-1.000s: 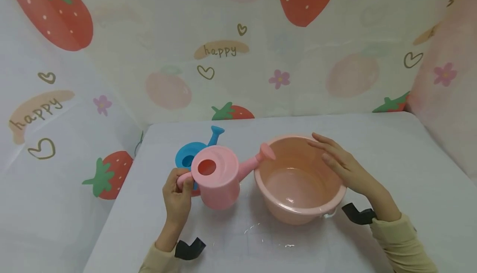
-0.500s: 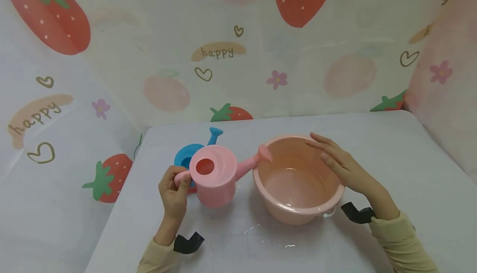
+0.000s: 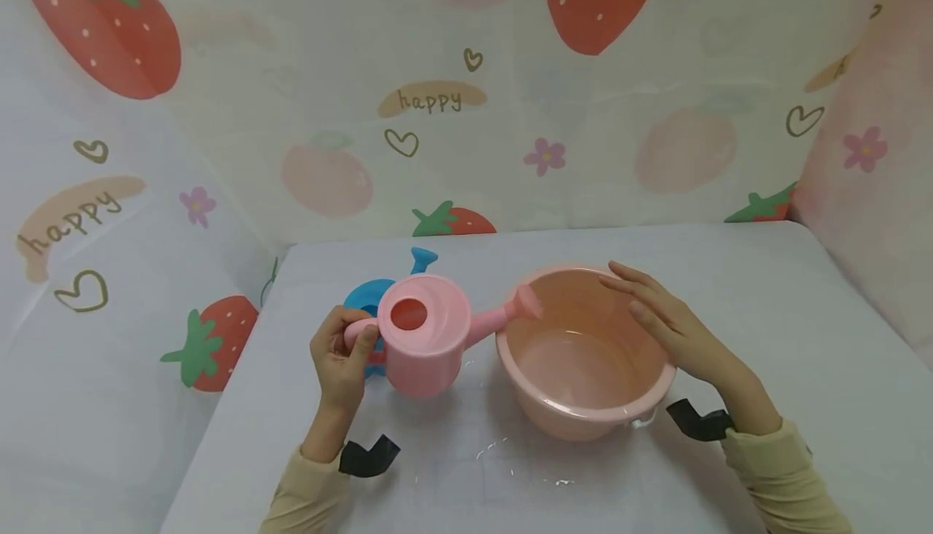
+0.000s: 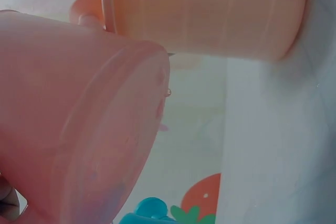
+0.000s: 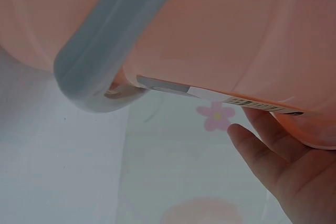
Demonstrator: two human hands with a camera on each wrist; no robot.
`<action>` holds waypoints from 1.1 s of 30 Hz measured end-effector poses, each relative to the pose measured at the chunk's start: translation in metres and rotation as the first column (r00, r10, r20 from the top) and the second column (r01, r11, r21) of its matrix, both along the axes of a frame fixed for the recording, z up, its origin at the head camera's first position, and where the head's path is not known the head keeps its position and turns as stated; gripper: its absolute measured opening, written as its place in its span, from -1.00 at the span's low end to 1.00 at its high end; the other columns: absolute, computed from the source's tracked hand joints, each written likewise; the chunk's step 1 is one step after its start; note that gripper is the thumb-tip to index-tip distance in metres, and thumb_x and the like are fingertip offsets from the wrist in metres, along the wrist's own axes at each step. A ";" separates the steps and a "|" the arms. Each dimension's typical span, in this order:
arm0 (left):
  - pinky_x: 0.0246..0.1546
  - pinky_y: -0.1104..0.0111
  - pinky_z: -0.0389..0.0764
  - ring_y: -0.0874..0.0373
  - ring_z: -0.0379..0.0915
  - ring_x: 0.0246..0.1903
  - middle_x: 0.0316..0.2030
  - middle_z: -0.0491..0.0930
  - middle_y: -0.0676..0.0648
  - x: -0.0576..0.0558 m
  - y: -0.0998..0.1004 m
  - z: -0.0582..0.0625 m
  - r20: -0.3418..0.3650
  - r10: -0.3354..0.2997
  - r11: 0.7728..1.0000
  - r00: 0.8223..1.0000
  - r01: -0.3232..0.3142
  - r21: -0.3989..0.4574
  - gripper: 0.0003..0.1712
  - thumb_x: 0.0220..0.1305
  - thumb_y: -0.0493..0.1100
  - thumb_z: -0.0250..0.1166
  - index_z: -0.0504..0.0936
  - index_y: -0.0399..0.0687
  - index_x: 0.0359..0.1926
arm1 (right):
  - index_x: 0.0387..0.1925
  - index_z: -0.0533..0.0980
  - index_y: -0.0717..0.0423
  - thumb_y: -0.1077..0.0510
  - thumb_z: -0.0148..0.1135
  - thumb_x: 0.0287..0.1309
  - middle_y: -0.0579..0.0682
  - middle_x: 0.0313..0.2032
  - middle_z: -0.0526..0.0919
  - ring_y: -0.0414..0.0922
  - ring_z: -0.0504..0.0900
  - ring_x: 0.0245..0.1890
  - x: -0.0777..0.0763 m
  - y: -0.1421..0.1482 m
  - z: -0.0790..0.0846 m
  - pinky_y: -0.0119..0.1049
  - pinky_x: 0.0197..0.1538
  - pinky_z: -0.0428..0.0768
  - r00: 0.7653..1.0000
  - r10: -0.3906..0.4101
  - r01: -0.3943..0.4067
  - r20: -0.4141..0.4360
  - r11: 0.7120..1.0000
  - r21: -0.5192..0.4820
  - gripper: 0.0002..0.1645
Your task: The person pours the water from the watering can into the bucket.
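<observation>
My left hand [image 3: 341, 368] grips the handle of a pink watering can [image 3: 424, 339], thumb on top. The can hangs above the table, its spout reaching right so that the sprinkler head [image 3: 525, 304] overlaps the left rim of a peach plastic bucket [image 3: 564, 416]. In the left wrist view, a small drop [image 4: 168, 93] clings to the can's underside. My right hand [image 3: 678, 327] rests at the bucket's right rim with fingers extended over the opening. Seen from the right wrist, its fingers [image 5: 262, 150] lie close beside the bucket wall.
A blue watering can [image 3: 364, 295] stands behind the pink one, mostly hidden. Wet spots [image 3: 564, 483] shine on the white table [image 3: 452, 485] in front. The bucket's pale carrying handle [image 5: 105, 51] hangs down its side. A strawberry-printed sheet [image 3: 466, 161] surrounds the table.
My left hand has lifted the watering can's body slightly, while its sprinkler head has dipped a little toward the bucket. My right hand stays at the rim.
</observation>
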State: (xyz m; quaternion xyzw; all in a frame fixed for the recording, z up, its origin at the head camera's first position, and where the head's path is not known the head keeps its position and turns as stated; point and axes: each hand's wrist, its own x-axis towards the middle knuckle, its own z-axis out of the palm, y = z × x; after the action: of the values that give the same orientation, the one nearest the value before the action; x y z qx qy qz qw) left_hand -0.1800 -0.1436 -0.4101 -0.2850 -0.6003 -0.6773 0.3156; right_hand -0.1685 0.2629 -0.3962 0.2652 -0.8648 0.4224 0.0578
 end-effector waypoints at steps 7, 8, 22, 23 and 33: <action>-0.50 0.58 0.49 0.30 0.39 -0.52 -0.48 0.56 0.03 -0.002 -0.001 0.006 -0.017 -0.030 1.000 0.999 0.030 0.004 -0.62 0.17 -0.18 0.30 0.45 -0.50 -0.43 | 0.30 0.26 -0.14 0.28 -0.15 0.36 -0.18 0.39 0.08 -0.15 0.01 0.40 0.000 -0.001 0.000 -0.36 0.30 0.08 1.000 -0.004 0.004 -0.017 1.000 0.009 -0.46; -0.50 0.58 0.49 0.30 0.39 -0.52 -0.48 0.56 0.03 -0.002 -0.002 0.007 -0.019 -0.031 1.000 0.999 0.031 0.001 -0.62 0.17 -0.18 0.30 0.45 -0.50 -0.43 | 0.31 0.26 -0.14 0.28 -0.15 0.35 -0.18 0.39 0.08 -0.15 0.01 0.40 0.000 -0.001 0.000 -0.37 0.30 0.08 1.000 -0.002 0.002 -0.020 1.000 0.008 -0.46; -0.56 0.59 0.47 0.29 0.37 -0.56 -0.49 0.55 0.04 -0.003 -0.006 0.018 0.008 -0.025 0.997 1.000 0.026 -0.068 -0.65 0.17 -0.18 0.30 0.46 -0.48 -0.41 | 0.30 0.27 -0.12 0.26 -0.15 0.37 -0.18 0.38 0.08 -0.16 0.01 0.40 0.001 -0.001 0.001 -0.48 0.27 0.08 1.000 -0.001 0.001 -0.005 1.000 -0.010 -0.49; -0.56 0.59 0.47 0.29 0.37 -0.56 -0.49 0.55 0.03 -0.003 -0.006 0.018 0.008 -0.029 0.997 1.000 0.030 -0.066 -0.65 0.17 -0.18 0.31 0.47 -0.48 -0.41 | 0.30 0.27 -0.12 0.26 -0.15 0.36 -0.18 0.38 0.08 -0.16 0.01 0.40 0.001 -0.001 0.001 -0.53 0.26 0.06 1.000 0.000 0.000 -0.006 1.000 -0.011 -0.49; -0.56 0.60 0.45 0.30 0.36 -0.57 -0.52 0.54 0.05 -0.003 -0.005 0.025 0.018 -0.037 0.997 0.999 0.038 -0.069 -0.68 0.15 -0.21 0.32 0.48 -0.47 -0.43 | 0.30 0.27 -0.07 0.28 -0.17 0.36 -0.16 0.39 0.07 -0.14 -0.01 0.40 0.001 -0.001 0.001 0.20 0.23 0.10 1.000 0.012 -0.012 0.007 1.000 -0.029 -0.49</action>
State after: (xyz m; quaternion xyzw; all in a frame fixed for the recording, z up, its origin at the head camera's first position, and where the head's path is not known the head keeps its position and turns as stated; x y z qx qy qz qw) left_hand -0.1828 -0.1488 -0.3850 -0.3014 -0.6205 -0.6643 0.2878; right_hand -0.1679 0.2622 -0.3949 0.2679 -0.8572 0.4362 0.0562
